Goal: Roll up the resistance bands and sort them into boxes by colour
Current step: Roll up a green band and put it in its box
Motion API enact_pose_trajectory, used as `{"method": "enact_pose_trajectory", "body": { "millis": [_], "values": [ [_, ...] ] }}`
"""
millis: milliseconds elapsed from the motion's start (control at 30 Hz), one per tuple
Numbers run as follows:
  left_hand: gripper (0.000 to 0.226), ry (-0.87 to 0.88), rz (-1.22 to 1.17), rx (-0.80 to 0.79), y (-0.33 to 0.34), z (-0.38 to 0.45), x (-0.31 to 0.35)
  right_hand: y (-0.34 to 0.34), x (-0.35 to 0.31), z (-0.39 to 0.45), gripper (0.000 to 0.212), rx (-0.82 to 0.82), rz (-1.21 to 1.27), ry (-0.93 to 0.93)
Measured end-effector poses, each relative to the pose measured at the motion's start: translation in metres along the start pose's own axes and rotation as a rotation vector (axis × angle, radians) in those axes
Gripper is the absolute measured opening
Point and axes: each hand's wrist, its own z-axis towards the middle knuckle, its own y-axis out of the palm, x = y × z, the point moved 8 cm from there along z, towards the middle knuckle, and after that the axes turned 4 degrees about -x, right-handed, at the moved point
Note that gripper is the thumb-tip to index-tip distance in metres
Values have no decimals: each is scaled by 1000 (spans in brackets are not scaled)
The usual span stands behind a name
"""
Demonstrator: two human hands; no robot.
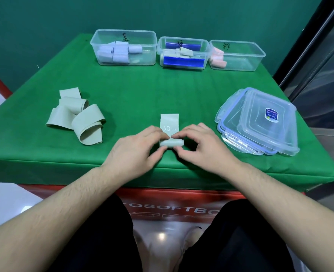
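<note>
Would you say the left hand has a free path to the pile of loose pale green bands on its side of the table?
Probably yes. Only bare green cloth lies between the left hand and the loose bands. But it is pinching the half-rolled band together with the right hand, so it would have to let go first.

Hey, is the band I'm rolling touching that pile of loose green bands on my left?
Apart. The head view shows a wide strip of bare green cloth between the 30 LB band and the loose pile.
</note>
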Motion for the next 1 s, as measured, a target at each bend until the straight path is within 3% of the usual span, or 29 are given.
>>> {"method": "enact_pose_trajectory", "body": {
  "millis": [200, 500, 833, 1000],
  "values": [
    [30, -52, -37, -36, 5, 6, -7, -4, -6, 3, 21, 27, -23, -80],
    [26, -32, -128, 34, 4, 8, -11, -1, 3, 10, 17, 39, 53, 17],
    [28, -71, -104, -8, 4, 16, -13, -2, -2, 8, 29, 34, -106, -44],
    [34, -53, 35, 31, -1, 14, -8, -2, 3, 14, 32, 26, -92, -17]
  ]
}}
